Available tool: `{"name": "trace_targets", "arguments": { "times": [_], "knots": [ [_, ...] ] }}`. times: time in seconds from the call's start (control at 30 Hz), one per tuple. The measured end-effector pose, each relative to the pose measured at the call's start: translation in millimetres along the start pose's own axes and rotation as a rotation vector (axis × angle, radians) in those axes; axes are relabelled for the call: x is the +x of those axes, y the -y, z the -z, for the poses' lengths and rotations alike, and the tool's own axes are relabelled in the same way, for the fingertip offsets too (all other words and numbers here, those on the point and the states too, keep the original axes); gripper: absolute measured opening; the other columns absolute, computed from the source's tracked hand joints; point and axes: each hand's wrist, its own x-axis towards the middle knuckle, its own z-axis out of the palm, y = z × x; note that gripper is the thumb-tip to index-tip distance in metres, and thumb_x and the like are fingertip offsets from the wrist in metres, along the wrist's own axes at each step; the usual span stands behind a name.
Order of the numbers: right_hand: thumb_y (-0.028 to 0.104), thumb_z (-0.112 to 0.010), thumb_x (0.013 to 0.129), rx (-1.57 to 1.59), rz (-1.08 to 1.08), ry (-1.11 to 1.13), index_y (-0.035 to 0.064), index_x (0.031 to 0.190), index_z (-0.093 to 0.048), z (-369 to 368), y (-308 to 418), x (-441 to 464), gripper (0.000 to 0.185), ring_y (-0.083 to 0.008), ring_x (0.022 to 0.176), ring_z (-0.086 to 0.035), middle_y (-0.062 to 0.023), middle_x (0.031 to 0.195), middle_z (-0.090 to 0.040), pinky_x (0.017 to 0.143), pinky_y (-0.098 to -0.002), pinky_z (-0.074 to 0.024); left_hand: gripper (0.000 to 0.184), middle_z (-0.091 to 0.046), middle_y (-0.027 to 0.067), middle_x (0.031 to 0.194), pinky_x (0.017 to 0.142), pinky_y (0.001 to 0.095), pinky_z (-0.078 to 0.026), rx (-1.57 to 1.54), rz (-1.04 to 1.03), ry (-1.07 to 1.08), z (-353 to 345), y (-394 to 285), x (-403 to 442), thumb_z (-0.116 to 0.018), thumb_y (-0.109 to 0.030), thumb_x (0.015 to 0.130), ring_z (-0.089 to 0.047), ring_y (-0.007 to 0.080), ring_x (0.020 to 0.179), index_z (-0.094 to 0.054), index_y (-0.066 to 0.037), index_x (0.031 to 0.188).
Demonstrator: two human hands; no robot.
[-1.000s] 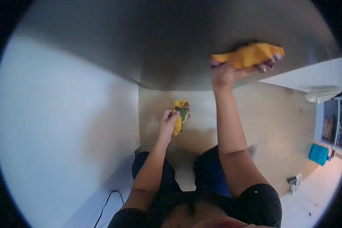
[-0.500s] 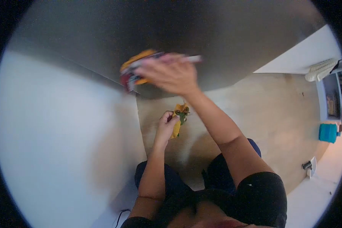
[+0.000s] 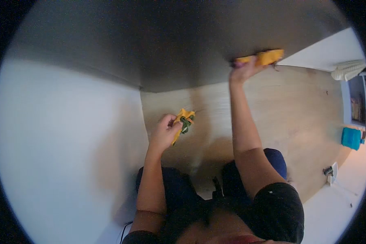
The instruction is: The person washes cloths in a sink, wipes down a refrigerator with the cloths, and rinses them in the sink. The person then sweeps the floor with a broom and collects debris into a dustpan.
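My right hand (image 3: 243,73) is wrapped round a yellow cloth (image 3: 271,57) with darker folds, and the cloth lies against the right lower part of a large dark grey panel (image 3: 171,44). Lower down and to the left, over the floor, my left hand (image 3: 163,133) pinches a second yellow cloth (image 3: 184,113) with green patches. This one is bunched up and touches nothing but the hand. Some fingers of both hands are hidden by the cloths.
A white wall (image 3: 61,130) stands close on my left. Pale floor (image 3: 297,114) spreads below the panel. At the far right are a teal container (image 3: 351,138), a shelf unit (image 3: 345,101) and a cream ribbed object (image 3: 347,71).
My right hand has swept the cloth from left to right across the dark panel. My left hand has shifted slightly left with its cloth.
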Motion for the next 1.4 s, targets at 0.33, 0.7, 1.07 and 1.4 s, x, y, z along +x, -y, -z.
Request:
{"name": "trace_targets", "arguments": {
  "times": [0.33,0.7,1.07,1.4],
  "knots": [
    [0.024,-0.04,0.08,-1.003,1.36,1.005,0.0383,0.136,-0.025,-79.7,5.8,-154.1,0.06,-0.0114,0.131,-0.02,0.0105,0.14,-0.026,0.108,-0.0436,-0.0034,0.032,-0.06,0.0134,0.077,0.065,0.0348,-0.046,0.406,0.062,-0.165,-15.9,-5.0,-2.1,-0.06,-0.032,0.076,-0.058,0.0269,0.068,-0.057,-0.003,0.091],
    [0.034,-0.046,0.083,-0.777,1.125,0.309,0.0297,0.132,-0.035,-12.8,29.6,-0.7,0.051,-0.0259,0.132,-0.02,-0.0064,0.143,-0.023,0.104,-0.0517,-0.0001,0.017,-0.058,0.0039,0.084,0.068,0.0241,-0.043,-0.224,-0.01,-0.299,-30.2,-35.0,-1.2,-0.057,-0.007,0.08,-0.053,0.0106,0.075,-0.055,-0.002,0.097],
    [0.035,-0.036,0.092,0.145,-0.066,-0.403,0.0129,0.089,-0.04,88.1,-68.1,117.0,0.023,-0.0154,0.076,-0.039,-0.0031,0.085,-0.037,0.067,-0.03,-0.0351,0.017,-0.056,0.0025,0.094,0.083,0.0247,-0.037,-0.511,-0.036,-0.377,-21.0,-33.5,-11.6,-0.055,-0.012,0.085,-0.05,0.0104,0.088,-0.054,-0.005,0.1],
    [0.013,-0.037,0.09,-0.068,-0.958,-0.579,0.0072,0.137,-0.019,-81.3,-42.8,-169.9,0.05,-0.0352,0.128,-0.023,-0.0239,0.141,-0.013,0.102,-0.0397,-0.0251,0.014,-0.055,0.0072,0.096,0.084,0.0289,-0.04,-0.732,-0.325,-0.702,-9.3,-57.4,-8.2,-0.052,-0.011,0.086,-0.051,0.0142,0.092,-0.049,-0.002,0.095]
  ]
}}
